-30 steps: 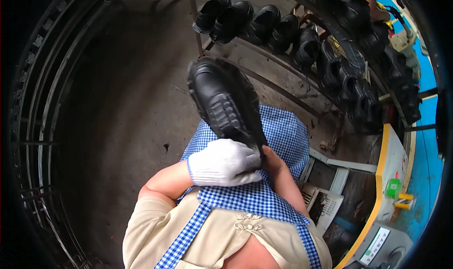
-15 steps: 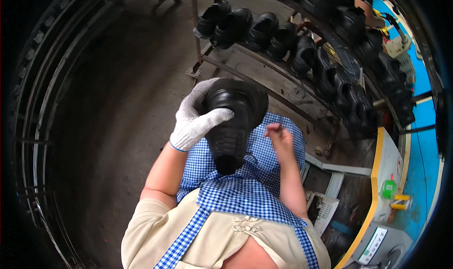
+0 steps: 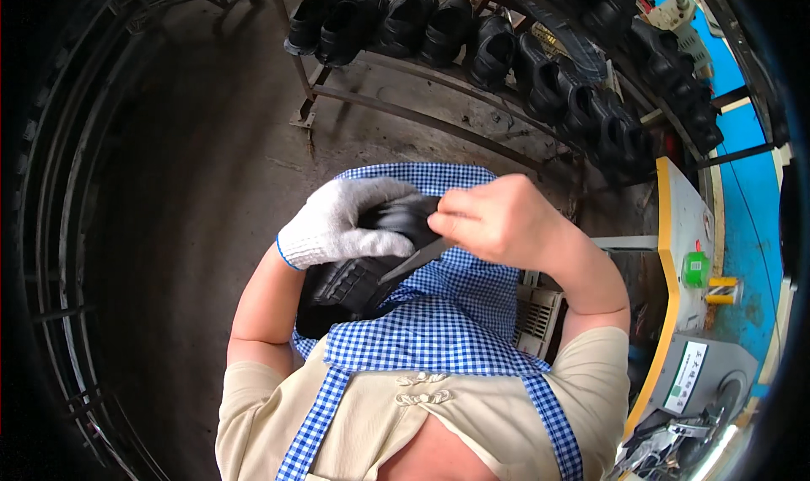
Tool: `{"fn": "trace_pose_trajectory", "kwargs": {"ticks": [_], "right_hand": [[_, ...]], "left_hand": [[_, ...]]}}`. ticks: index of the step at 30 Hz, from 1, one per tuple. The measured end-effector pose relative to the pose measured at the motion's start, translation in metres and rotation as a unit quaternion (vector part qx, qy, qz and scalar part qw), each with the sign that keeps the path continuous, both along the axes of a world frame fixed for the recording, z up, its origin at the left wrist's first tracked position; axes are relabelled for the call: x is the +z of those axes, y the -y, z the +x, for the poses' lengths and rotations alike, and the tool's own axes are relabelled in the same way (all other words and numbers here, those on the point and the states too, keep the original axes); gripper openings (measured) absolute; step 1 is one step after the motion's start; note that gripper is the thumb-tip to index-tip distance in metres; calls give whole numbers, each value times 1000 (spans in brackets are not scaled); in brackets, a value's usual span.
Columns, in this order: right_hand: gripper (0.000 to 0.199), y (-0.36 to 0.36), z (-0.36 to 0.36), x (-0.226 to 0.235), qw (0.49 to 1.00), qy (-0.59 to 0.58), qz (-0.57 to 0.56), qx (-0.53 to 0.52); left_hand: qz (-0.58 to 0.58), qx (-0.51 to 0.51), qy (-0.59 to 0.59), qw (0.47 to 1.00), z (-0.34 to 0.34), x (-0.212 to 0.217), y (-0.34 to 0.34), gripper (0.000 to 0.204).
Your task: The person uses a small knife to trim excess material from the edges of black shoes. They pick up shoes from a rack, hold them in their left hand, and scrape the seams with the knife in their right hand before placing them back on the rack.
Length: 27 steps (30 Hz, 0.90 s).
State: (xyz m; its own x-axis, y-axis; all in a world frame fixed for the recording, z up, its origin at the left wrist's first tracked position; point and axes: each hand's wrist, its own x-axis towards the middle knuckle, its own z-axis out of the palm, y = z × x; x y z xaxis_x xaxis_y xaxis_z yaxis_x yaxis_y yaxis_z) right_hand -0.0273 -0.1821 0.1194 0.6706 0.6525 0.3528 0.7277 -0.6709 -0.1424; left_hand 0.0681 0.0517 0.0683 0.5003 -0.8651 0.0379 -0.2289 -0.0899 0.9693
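A black shoe rests slantwise over my lap, its opening toward the lower left. My left hand, in a white knitted glove, grips it across the upper, with the thumb on the near side. At the shoe's right end is my bare right hand, its fingers pinched together. A thin, flat, grey blade runs from beneath those fingers along the shoe's side; its handle is hidden. Part of the shoe is covered by both hands. Below lies a blue-and-white checked apron.
Ahead, a metal rack carries rows of black shoes, curving round to the right. A yellow-edged workbench stands at my right, with a green container and a yellow-banded roll. Beneath it is a pale plastic crate.
The shoe has come down and left, tilting toward my lap. My right hand has swung up from beside the apron to the shoe. The rack now appears further left.
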Motion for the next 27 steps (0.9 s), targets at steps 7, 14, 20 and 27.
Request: {"fn": "trace_pose_trajectory", "kwargs": {"ticks": [7,14,20,27], "right_hand": [[11,-9,-42,-24,986,-65,-148,27],[12,-6,-51,-54,996,-81,-29,-15],[14,5,-40,-69,976,-144,155,-42],[15,12,-41,-81,941,-143,298,-69]], "left_hand": [[37,-115,78,990,-21,-33,17,60],[66,-150,65,984,-20,-44,22,62],[59,-128,-51,989,-16,-49,19,64],[74,-107,-72,989,-14,-44,17,63]]}}
